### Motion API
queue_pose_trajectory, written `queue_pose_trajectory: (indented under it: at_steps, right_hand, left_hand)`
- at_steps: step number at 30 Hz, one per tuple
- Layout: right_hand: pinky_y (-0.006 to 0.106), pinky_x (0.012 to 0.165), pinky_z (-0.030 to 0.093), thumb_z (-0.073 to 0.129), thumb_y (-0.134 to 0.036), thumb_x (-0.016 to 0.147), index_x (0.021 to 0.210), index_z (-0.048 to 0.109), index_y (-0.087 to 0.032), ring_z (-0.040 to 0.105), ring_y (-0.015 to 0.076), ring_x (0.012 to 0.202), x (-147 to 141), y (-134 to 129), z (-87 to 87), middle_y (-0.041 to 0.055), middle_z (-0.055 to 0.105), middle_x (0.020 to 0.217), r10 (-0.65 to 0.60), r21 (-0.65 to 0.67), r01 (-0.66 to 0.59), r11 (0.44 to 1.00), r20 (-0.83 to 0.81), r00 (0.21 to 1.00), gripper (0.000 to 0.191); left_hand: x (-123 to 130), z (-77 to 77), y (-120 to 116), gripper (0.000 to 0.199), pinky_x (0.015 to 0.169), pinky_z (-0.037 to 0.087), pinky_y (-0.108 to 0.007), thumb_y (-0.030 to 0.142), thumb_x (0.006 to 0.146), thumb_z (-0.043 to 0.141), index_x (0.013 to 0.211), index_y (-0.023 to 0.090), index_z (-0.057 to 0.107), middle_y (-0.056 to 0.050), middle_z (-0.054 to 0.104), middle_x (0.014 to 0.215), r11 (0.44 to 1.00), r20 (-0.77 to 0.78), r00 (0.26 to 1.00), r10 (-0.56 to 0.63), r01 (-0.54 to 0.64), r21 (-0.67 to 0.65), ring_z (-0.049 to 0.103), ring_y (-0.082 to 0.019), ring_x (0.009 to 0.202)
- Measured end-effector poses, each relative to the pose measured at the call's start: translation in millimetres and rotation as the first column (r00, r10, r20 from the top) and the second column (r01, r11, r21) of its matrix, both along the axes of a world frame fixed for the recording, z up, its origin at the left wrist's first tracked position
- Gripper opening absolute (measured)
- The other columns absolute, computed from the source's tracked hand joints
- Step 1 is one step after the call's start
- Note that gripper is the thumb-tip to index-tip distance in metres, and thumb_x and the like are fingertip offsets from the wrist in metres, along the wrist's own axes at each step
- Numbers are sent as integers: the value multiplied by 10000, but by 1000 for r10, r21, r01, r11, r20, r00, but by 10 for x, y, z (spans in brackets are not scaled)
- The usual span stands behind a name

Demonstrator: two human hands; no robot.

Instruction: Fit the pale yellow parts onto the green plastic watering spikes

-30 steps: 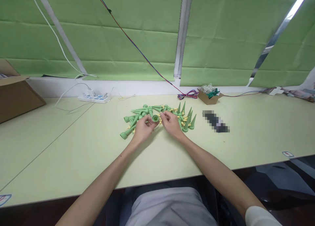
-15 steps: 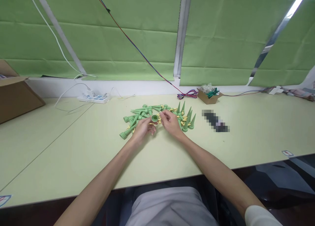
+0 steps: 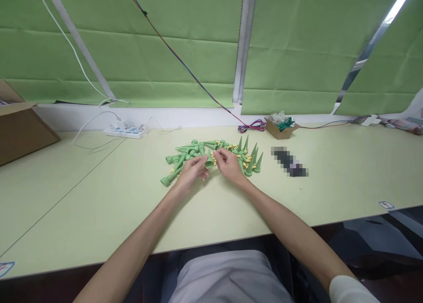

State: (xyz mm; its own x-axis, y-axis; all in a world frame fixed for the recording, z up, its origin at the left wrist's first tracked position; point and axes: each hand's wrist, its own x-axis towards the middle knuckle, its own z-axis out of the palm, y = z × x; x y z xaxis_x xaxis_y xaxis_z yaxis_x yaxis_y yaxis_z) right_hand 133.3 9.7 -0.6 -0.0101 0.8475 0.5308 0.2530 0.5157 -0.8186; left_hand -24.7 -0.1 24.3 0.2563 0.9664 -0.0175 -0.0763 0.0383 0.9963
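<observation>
My left hand (image 3: pixel 193 171) holds a green plastic watering spike (image 3: pixel 209 159) by its wide round end, with the point tilted up and away. Close beside it on the right, my right hand (image 3: pixel 228 164) is closed in a pinch. Whatever sits between those fingertips is too small and covered to make out. Behind and around both hands lies a pile of green spikes (image 3: pixel 172 176), some with round caps. Small yellow plastic pieces (image 3: pixel 247 158) are scattered among them. To the right of my right hand, several spikes (image 3: pixel 254 162) stand points up on the table.
The pale table (image 3: pixel 109 197) runs along a wall with green blinds. A small open cardboard box (image 3: pixel 279 130) holds plastic bags, near a coiled cable (image 3: pixel 253 127). A blurred dark object (image 3: pixel 290 163) lies right. On the left are a power strip (image 3: pixel 128 130) and a large carton (image 3: pixel 26 131).
The spike in my left hand has tipped: its open round end faced me before, and now its side and point show. Both hands stay in nearly the same place.
</observation>
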Motion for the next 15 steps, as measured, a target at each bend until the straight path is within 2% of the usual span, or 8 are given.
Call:
queue_pose_trajectory:
  at_steps: [4,8,11,15]
  right_hand:
    - [271,530,314,496,-514,946,729,499,-217,379,122,534,3,4,7,-35,442,593,-22,-8,22,1000,-10,1000,368]
    - [274,525,305,500,-527,937,715,485,-221,369,125,529,3,2,8,-38,426,578,-35,-21,35,999,-10,999,377]
    - [277,530,300,501,-521,933,700,477,-222,360,126,530,1,8,-2,-38,419,576,-51,-17,51,999,0,999,379]
    - [277,532,290,502,-491,929,685,476,-219,348,125,535,-8,19,-31,-37,412,575,-53,-24,54,998,27,998,366]
  left_hand:
    - [-16,-19,15,443,493,420,-255,576,716,782,847,174,648,10,535,617,992,-81,997,6,4,124,529,-123,546]
    - [-26,-35,21,450,496,425,-268,559,713,778,908,184,625,-15,604,798,977,-142,989,41,-10,212,518,-106,531]
    - [-22,-30,-4,386,501,414,-262,507,751,745,932,197,603,-39,623,943,957,-232,970,66,5,292,521,-100,549]
    - [-7,-47,-24,289,523,391,-243,406,787,690,978,215,587,-38,606,937,915,-308,945,110,25,402,520,-116,611]
